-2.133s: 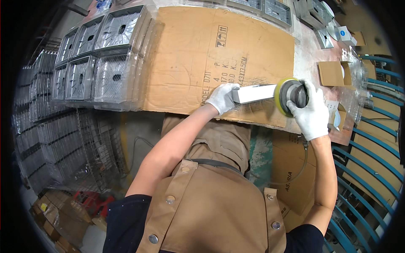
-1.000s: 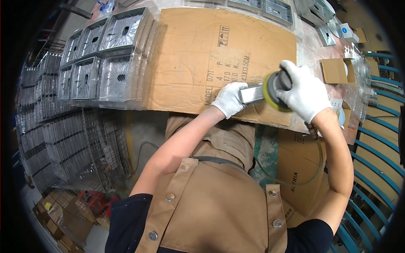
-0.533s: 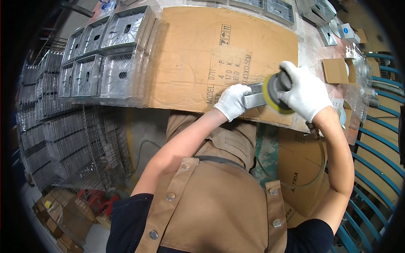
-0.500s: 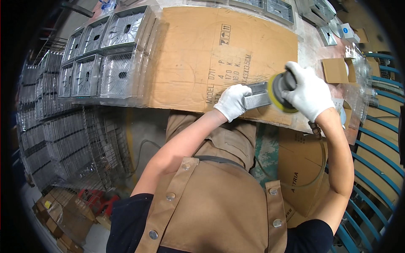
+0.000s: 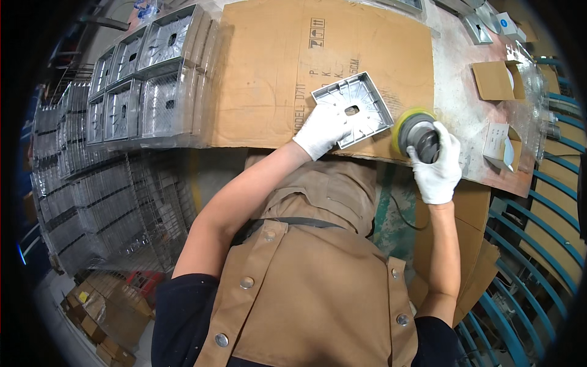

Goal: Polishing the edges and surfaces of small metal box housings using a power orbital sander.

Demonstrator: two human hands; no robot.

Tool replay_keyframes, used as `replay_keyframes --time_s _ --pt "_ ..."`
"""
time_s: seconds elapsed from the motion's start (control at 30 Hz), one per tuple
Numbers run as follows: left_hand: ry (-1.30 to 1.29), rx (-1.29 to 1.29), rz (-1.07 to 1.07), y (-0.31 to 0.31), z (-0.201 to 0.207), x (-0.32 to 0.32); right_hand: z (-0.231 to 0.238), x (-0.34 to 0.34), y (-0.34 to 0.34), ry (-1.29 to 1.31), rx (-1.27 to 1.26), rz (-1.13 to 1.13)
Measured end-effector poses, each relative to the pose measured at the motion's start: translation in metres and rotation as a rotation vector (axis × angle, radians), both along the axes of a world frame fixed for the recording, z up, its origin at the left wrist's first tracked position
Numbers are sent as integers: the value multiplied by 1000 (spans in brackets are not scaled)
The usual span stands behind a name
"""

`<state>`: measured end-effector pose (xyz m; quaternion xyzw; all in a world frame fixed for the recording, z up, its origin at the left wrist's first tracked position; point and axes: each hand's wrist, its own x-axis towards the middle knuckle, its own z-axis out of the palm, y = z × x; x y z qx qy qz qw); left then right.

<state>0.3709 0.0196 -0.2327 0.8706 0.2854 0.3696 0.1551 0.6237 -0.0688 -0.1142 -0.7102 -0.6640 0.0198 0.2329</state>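
My gloved left hand (image 5: 324,131) grips the lower left edge of a square grey metal housing (image 5: 370,109). Its ribbed hollow side faces up, and an opening shows in the middle. Just right of it, my gloved right hand (image 5: 441,165) is wrapped round a round dark sander (image 5: 422,136) with a yellow-green rim on its pad. Sander and housing are apart. Both are over a flat brown cardboard sheet (image 5: 263,73) on the table, the sander at its lower right edge.
Similar housings (image 5: 125,110) stand stacked in clear plastic trays on the left. Small open cardboard boxes (image 5: 494,82) sit on the table's right side. Beyond them curve blue rails (image 5: 550,208). More metal parts (image 5: 477,29) lie at the far right, and stacked plastic trays (image 5: 85,202) fill the lower left.
The housing has turned from edge-on to hollow side up in my left hand. My right hand has drawn the sander off it, slightly toward me.
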Motion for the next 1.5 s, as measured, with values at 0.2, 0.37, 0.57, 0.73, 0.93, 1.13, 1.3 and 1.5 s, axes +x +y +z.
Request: replay_keyframes --time_s 0.2,0.37,0.57,0.73,0.93,1.13,1.3,1.5 --pt "331 -74 -23 0 -1 2 -20 -16 -13 25 -73 -26" --pt "95 -167 -13 0 11 9 -13 -31 -11 30 -157 -14" --pt "69 -16 34 1 8 12 -14 -45 -7 -28 -242 118" --pt "359 -95 -55 0 7 -2 -21 -23 6 -20 -112 27" --pt "-129 -521 -68 -2 25 8 -23 -29 3 -17 -114 57" --pt "-255 -381 12 -1 10 8 -17 -44 -1 -32 -98 171" --pt "197 -142 -95 12 23 -14 -1 -6 22 17 -3 -79" --pt "-62 -829 -18 -14 50 -30 40 10 31 245 -17 -114"
